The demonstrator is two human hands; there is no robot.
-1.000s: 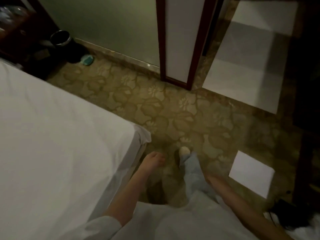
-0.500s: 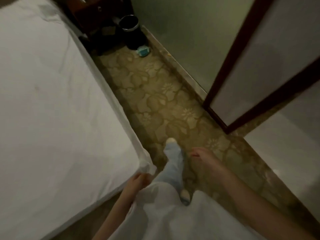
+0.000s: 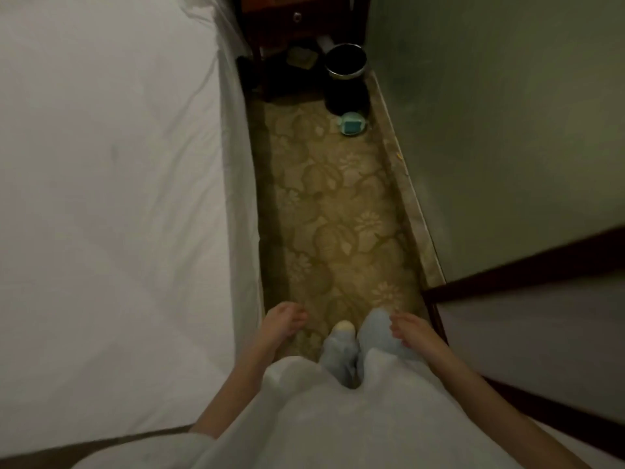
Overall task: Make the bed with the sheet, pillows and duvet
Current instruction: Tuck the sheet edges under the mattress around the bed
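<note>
A white sheet [image 3: 101,198] covers the bed on the left, with its edge hanging down the bed's right side [image 3: 241,204]. My left hand [image 3: 282,323] hangs beside that edge, fingers loosely curled, holding nothing. My right hand [image 3: 411,331] hangs empty over my right leg, fingers relaxed. No pillows or duvet are in view.
A narrow aisle of patterned carpet [image 3: 334,214] runs between the bed and the wall [image 3: 507,130]. At its far end stand a dark nightstand [image 3: 297,25], a black bin [image 3: 346,62] and a small teal object [image 3: 351,123]. A dark-framed door [image 3: 524,275] is on the right.
I have turned and stepped into the aisle along the bed. My left hand has left the sheet corner and both hands now hang in front of me.
</note>
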